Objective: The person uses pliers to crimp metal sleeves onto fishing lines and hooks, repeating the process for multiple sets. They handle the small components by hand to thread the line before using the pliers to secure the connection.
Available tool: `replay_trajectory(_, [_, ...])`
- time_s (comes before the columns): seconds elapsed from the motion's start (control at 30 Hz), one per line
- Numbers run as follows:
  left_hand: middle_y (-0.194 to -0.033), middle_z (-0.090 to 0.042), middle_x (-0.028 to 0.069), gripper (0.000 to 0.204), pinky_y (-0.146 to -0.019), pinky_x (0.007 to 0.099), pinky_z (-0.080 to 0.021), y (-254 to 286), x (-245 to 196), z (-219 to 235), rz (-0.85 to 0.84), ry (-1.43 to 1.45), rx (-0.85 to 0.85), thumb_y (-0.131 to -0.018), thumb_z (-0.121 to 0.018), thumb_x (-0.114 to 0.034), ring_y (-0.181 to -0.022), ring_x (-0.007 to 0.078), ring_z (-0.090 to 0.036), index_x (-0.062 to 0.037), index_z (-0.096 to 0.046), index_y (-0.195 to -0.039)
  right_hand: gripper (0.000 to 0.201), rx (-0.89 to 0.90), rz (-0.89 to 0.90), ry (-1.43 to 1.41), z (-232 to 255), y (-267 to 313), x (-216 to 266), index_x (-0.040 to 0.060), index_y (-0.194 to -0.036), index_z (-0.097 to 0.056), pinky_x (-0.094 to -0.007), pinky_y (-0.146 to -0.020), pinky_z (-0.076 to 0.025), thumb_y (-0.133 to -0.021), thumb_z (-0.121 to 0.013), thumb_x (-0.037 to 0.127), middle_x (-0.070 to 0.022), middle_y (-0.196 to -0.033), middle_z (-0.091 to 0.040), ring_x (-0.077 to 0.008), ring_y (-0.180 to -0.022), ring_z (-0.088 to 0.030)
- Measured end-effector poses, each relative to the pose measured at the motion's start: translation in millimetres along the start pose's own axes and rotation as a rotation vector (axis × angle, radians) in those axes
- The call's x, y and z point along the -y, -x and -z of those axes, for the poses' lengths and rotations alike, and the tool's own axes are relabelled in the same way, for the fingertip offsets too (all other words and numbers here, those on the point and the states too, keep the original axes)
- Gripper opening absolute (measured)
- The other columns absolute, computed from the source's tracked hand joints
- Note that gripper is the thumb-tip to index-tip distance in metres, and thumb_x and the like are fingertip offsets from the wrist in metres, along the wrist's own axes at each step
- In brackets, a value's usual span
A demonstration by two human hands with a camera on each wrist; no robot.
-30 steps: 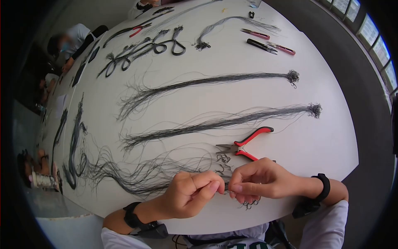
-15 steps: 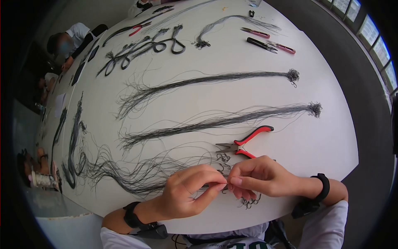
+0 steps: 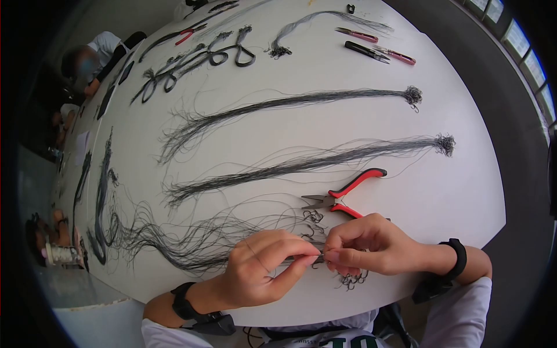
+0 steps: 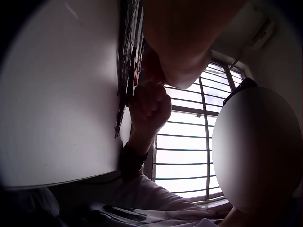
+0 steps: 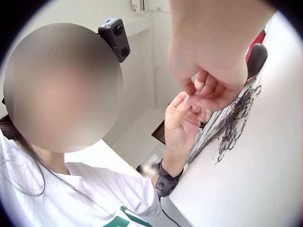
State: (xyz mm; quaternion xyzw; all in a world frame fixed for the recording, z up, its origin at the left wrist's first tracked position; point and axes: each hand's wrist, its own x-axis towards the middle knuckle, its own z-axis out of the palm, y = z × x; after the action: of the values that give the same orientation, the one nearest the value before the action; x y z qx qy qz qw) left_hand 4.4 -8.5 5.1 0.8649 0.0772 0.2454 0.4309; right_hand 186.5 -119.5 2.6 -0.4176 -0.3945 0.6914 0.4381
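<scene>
In the head view my left hand (image 3: 264,269) and right hand (image 3: 371,246) meet fingertip to fingertip above the near table edge. Thumb and forefinger of each pinch a thin strand, mostly hidden by the fingertips. Below them lies a loose bundle of thin dark strands (image 3: 194,246), spread out to the left. Its hook-shaped curled ends (image 3: 353,281) show under the right hand, and again as dark curls (image 5: 232,132) in the right wrist view. Just beyond the right hand rest red-and-black pliers (image 3: 342,194), jaws pointing left.
Two straight strand bundles (image 3: 301,164) lie across the table (image 3: 464,197), with curled clusters at their right ends. Farther back are looped bundles (image 3: 245,56), pink-handled snips (image 3: 357,35), black snips (image 3: 362,51) and more red pliers (image 3: 188,33). Another person (image 3: 101,55) sits at the far left.
My left hand's fingers have straightened from a tighter curl, their tips now meeting the right hand's. The right hand has shifted slightly. The head view has tilted a little; the tools lie where they were.
</scene>
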Motion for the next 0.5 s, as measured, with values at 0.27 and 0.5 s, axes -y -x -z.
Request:
replay_trajectory(0.27, [-0.074,-0.064,0.0074,0.008,-0.062,0.0237,-0.050,3.1,1.7,-2.1,0.301,0.295,0.042,-0.078,-0.061,0.002,-0.068,0.0143,-0.063,0.0008,-0.061,-0.086,0.008,-0.181,0.435,0.680,-3.3,-0.8,-4.8,-0.0013,-0.082,-0.059,-0.0217,-0.049,-0.041,-0.084,-0.055,0.005,-0.0032,-0.063,-0.057,-0.0088,-0.053,-0.051])
replay_trajectory(0.5, [-0.076,-0.063,0.0084,0.015,-0.058,0.0267,-0.049,-0.6,3.1,0.6,-0.012,0.001,0.032,-0.072,-0.065,0.004,-0.066,0.0188,-0.062,-0.0004,-0.061,-0.086,0.015,-0.105,0.147,0.225,-4.1,2.2,-1.0,-0.0032,-0.080,-0.057,-0.0214,-0.049,-0.039,-0.089,-0.050,0.006,-0.0029,-0.066,-0.055,-0.0055,-0.056,-0.049])
